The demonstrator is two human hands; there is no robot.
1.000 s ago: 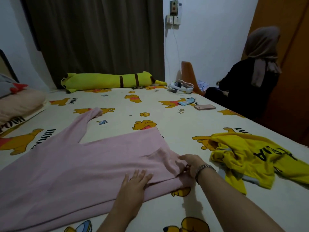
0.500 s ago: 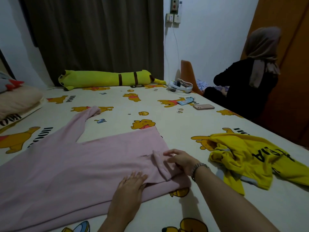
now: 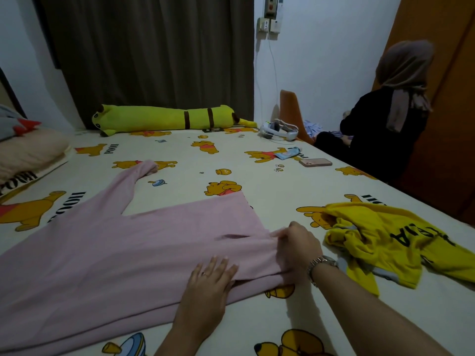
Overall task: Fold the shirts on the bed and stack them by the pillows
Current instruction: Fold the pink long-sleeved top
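Here, a pink long-sleeved shirt [image 3: 123,255] lies spread flat across the near half of a bed [image 3: 257,181] covered in a cartoon-bear sheet, one sleeve reaching toward the far left corner. The left hand [image 3: 210,277] rests flat on the shirt near the bed's near edge, fingers straight and together, pressing the cloth down. The right hand [image 3: 298,242], a watch on its wrist, pinches a bunched fold at the shirt's right end, fingers curled into the fabric. A crumpled yellow shirt [image 3: 401,242] lies just beside that hand, toward the right edge, not yet folded. Pillows [image 3: 28,147] sit at the bed's left edge — well apart from both shirts.

The risks, as a judgement: the pinched cloth is bunched rather than smooth, so a fold made from here could set crooked or trap wrinkles. If the flat hand lifts too soon, the soft fabric could slide with the pull and the outstretched sleeve skew. A wide swing of the right arm might also drag the yellow shirt toward the right edge — possibly off the bed.
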